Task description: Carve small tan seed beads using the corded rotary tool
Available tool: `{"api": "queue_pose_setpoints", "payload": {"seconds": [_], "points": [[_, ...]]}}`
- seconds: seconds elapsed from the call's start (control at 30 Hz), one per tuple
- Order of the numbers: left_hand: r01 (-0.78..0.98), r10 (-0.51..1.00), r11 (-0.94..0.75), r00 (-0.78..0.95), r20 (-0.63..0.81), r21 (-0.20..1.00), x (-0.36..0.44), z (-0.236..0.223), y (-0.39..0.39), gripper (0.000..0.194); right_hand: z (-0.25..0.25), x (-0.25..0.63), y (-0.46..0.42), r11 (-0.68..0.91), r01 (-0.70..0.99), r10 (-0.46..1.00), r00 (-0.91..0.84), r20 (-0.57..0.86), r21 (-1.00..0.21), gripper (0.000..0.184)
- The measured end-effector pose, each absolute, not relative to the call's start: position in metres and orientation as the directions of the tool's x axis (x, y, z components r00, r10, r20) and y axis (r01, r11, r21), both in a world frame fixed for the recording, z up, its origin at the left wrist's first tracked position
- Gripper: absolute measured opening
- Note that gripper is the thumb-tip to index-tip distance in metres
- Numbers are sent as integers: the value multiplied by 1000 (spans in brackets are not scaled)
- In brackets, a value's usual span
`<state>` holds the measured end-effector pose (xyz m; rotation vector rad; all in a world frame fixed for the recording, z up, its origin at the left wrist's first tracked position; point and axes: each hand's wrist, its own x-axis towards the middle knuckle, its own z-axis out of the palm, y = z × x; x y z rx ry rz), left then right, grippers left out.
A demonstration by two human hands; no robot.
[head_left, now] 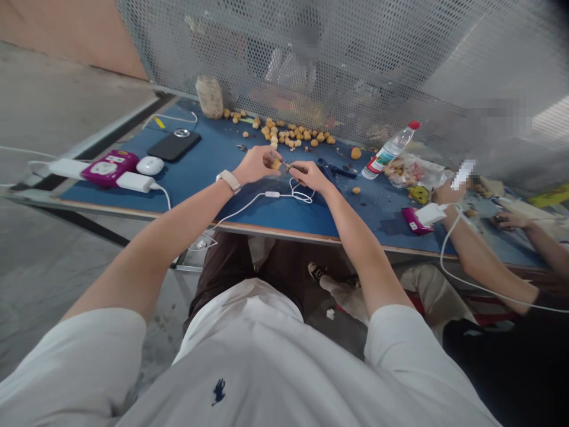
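Left hand: the left hand (258, 164) has its fingertips closed around a small yellow piece (276, 163), above the table (275, 213) between its near and far edges.
Right hand: the right hand (313, 176) grips a thin tool (297, 168), its tip at the piece.
Pile: round yellow pieces (302, 134) lie loose along the far edge, in no container.
Jar: a cloudy jar (209, 98) stands near the far left corner; its contents are unclear.
Bottle: a clear bottle (386, 155) with a red cap stands right of the pile; its fill level is unclear.
Bag: a clear plastic bag (411, 171) just right of the bottle holds yellowish-brown items.
Left end: a black phone (174, 145) lies beyond a white case (150, 165), which is closed, beside a purple power strip (110, 168).
Co-worker: a person's hand (448, 193) is near the bag.
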<state>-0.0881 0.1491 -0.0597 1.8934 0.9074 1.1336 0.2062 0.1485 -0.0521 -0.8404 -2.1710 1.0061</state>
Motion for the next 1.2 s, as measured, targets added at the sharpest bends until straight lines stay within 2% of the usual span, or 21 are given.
{"api": "queue_pose_setpoints", "payload": {"seconds": [0.23, 0.87, 1.03, 1.2], "points": [[196, 861, -448, 355, 363, 872, -88, -59, 149, 52, -51, 205, 147, 510, 304, 753, -610, 247, -804, 97], [214, 848, -468, 383, 367, 857, -88, -59, 148, 51, -54, 206, 149, 519, 285, 737, -626, 254, -806, 96], [170, 853, -448, 376, 363, 878, -87, -58, 148, 53, -53, 206, 149, 512, 273, 743, -616, 261, -814, 99], [180, 857, -433, 385, 342, 883, -85, -56, 146, 53, -53, 208, 150, 513, 273, 740, -621, 258, -814, 95]]}}
